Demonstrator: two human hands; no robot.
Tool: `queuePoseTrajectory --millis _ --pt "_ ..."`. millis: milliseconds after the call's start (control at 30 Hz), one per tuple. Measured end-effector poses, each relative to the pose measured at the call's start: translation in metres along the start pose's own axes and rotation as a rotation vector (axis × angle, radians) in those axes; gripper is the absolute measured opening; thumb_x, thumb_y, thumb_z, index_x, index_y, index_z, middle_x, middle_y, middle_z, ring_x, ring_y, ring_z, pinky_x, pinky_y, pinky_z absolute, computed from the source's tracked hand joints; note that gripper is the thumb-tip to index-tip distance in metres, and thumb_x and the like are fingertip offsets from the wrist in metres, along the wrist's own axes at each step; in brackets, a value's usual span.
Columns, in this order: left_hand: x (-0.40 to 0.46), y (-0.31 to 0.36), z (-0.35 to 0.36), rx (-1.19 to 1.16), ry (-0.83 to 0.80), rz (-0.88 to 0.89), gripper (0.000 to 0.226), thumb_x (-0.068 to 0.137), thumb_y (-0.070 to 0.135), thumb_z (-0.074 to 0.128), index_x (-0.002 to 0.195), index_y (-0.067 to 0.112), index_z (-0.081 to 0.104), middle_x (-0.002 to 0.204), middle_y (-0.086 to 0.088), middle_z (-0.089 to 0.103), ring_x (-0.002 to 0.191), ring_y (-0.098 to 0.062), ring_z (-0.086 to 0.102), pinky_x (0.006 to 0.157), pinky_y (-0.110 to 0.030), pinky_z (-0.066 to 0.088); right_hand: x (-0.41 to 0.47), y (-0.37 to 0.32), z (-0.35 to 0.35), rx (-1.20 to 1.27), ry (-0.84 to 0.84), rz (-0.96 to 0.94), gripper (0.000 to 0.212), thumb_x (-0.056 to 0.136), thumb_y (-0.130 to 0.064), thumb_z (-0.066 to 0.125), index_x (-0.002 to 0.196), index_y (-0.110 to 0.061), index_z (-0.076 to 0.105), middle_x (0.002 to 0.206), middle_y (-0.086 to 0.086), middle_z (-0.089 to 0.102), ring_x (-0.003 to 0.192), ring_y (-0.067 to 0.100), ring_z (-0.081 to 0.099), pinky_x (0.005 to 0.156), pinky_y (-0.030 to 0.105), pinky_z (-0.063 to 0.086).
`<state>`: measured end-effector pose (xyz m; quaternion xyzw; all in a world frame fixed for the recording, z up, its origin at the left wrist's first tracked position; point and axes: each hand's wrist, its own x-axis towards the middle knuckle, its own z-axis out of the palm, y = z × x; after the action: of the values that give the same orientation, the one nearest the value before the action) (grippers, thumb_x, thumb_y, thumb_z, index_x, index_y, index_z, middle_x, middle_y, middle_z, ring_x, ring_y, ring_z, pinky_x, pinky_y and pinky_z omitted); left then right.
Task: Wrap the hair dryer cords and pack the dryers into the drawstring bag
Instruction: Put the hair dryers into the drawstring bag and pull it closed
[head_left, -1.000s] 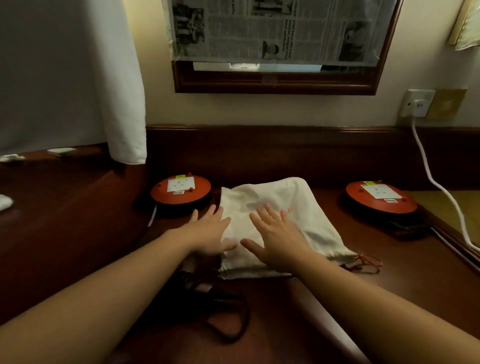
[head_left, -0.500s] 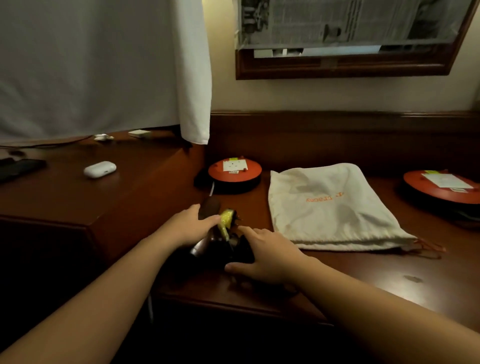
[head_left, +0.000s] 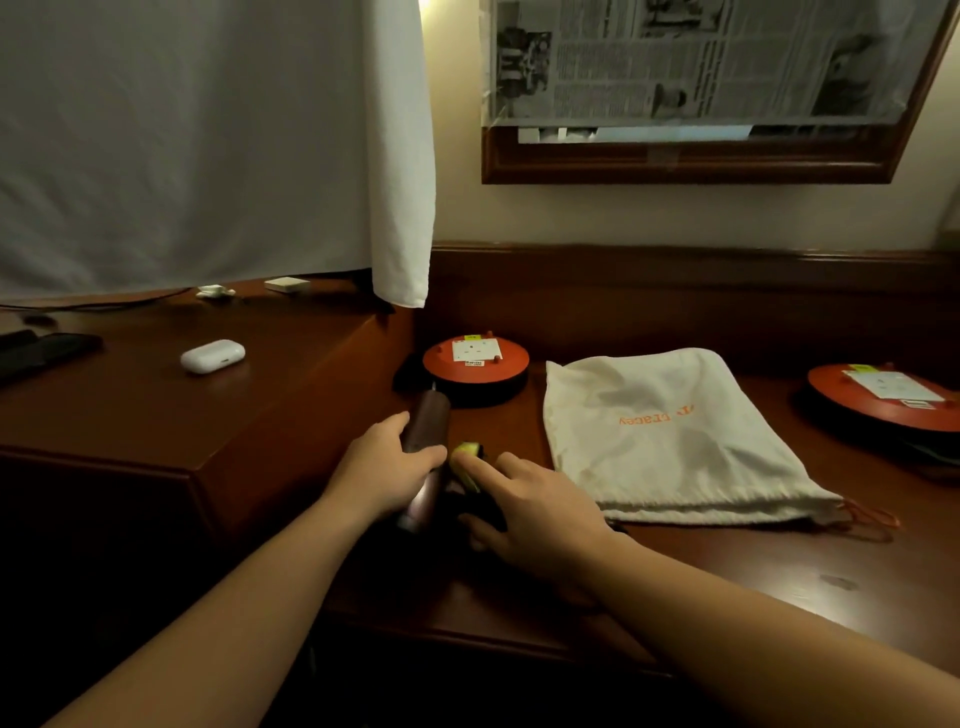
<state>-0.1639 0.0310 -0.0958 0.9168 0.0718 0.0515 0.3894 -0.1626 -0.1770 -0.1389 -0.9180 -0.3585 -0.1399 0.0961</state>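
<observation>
I'm looking down at the dark wood surface (head_left: 727, 582); a raised side cabinet (head_left: 208, 415) is standing at its left, which is boxing the work into a corner. The white drawstring bag (head_left: 670, 441) is lying flat and apart to the right, mouth and orange cords facing the near edge, probably so a dryer can go straight in; it's looking flat, so I'm judging nothing is packed yet. Two orange cord reels (head_left: 475, 361) are sitting behind, one by the cabinet, one (head_left: 883, 397) far right.

The hair dryer (head_left: 427, 431) is lying just left of the bag, barrel pointing away toward the near reel. My left hand (head_left: 387, 475) is wrapping its grip round the dryer's body, fingers curled over it, likely pinning it steady. My right hand (head_left: 535, 514) is keeping a loose, half-open grip, index finger resting on a yellow-green tag (head_left: 464, 451) beside the dryer; whether the thumb is pinching the dark cord under it, I cannot tell. I'm guessing it's gathering cord for wrapping.

A white earbud case (head_left: 213, 356) is sitting off on the cabinet, out of play.
</observation>
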Motion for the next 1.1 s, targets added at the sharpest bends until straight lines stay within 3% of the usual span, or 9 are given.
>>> queuePoseTrajectory --millis 233,400,500,567,667,800,867,967,1100 --pt "-0.003 0.039 0.001 -0.19 0.078 0.217 0.074 0.089 0.041 0.075 0.154 0.027 0.041 0.15 0.002 0.049 0.125 -0.02 0.055 0.084 -0.027 0.045 -0.018 0.034 -0.043 -0.153 0.231 -0.059 0.066 0.098 -0.055 0.045 0.155 -0.024 0.033 0.1 0.006 0.059 0.074 0.024 0.057 0.051 0.036 0.045" --pt "-0.003 0.064 0.033 -0.417 -0.045 0.3 0.059 0.094 0.046 0.063 0.149 0.029 0.046 0.141 0.009 0.056 0.127 -0.013 0.055 0.107 -0.041 0.047 -0.063 0.078 -0.072 -0.231 0.253 -0.017 0.066 0.097 -0.052 0.052 0.154 -0.023 0.036 0.1 0.007 0.061 0.075 0.028 0.059 0.051 0.038 0.047" --pt "0.006 0.07 0.066 -0.502 -0.096 0.237 0.035 0.095 0.037 0.052 0.127 0.027 0.062 0.124 0.004 0.067 0.118 -0.014 0.061 0.108 -0.047 0.047 -0.099 0.103 -0.077 -0.261 0.206 0.037 0.068 0.098 -0.054 0.051 0.157 -0.024 0.034 0.107 0.006 0.061 0.078 0.026 0.061 0.052 0.037 0.049" --pt "0.01 0.074 0.09 -0.359 -0.115 0.268 0.02 0.098 0.024 0.052 0.112 0.026 0.066 0.114 0.005 0.068 0.11 -0.012 0.062 0.1 -0.039 0.051 -0.124 0.117 -0.08 -0.296 0.201 0.07 0.068 0.098 -0.054 0.052 0.156 -0.024 0.037 0.105 0.004 0.061 0.076 0.024 0.06 0.052 0.032 0.043" --pt "0.014 0.075 0.123 -0.033 -0.18 0.45 0.02 0.097 0.022 0.062 0.116 0.025 0.069 0.113 0.005 0.069 0.103 -0.009 0.059 0.081 -0.023 0.047 -0.155 0.134 -0.082 -0.322 0.201 0.102 0.066 0.097 -0.055 0.052 0.154 -0.023 0.042 0.105 0.003 0.061 0.077 0.022 0.061 0.053 0.027 0.041" --pt "0.021 0.076 0.15 0.362 -0.281 0.633 0.033 0.09 0.048 0.067 0.12 0.034 0.066 0.121 0.009 0.059 0.116 -0.016 0.044 0.098 -0.042 0.041 -0.183 0.153 -0.081 -0.303 0.171 0.124 0.068 0.097 -0.055 0.055 0.156 -0.027 0.036 0.107 0.0 0.062 0.079 0.02 0.061 0.052 0.031 0.051" --pt "0.022 0.08 0.158 0.465 -0.305 0.65 0.032 0.091 0.049 0.064 0.12 0.034 0.065 0.121 0.007 0.057 0.116 -0.016 0.044 0.1 -0.043 0.039 -0.192 0.157 -0.081 -0.293 0.164 0.127 0.069 0.097 -0.055 0.055 0.157 -0.027 0.035 0.105 -0.001 0.062 0.079 0.017 0.06 0.053 0.027 0.049" --pt "0.025 0.081 0.164 0.457 -0.289 0.665 0.022 0.097 0.035 0.063 0.115 0.027 0.07 0.115 0.003 0.064 0.11 -0.019 0.057 0.095 -0.037 0.046 -0.198 0.161 -0.078 -0.275 0.155 0.124 0.072 0.097 -0.055 0.06 0.158 -0.027 0.036 0.104 -0.002 0.061 0.078 0.015 0.059 0.053 0.026 0.048" --pt "0.034 0.081 0.159 0.197 -0.33 0.576 0.012 0.095 0.023 0.069 0.104 0.022 0.078 0.102 0.006 0.073 0.093 -0.009 0.066 0.089 -0.03 0.054 -0.202 0.162 -0.073 -0.242 0.135 0.067 0.074 0.097 -0.053 0.061 0.16 -0.026 0.033 0.11 -0.001 0.063 0.083 0.017 0.062 0.059 0.032 0.055"
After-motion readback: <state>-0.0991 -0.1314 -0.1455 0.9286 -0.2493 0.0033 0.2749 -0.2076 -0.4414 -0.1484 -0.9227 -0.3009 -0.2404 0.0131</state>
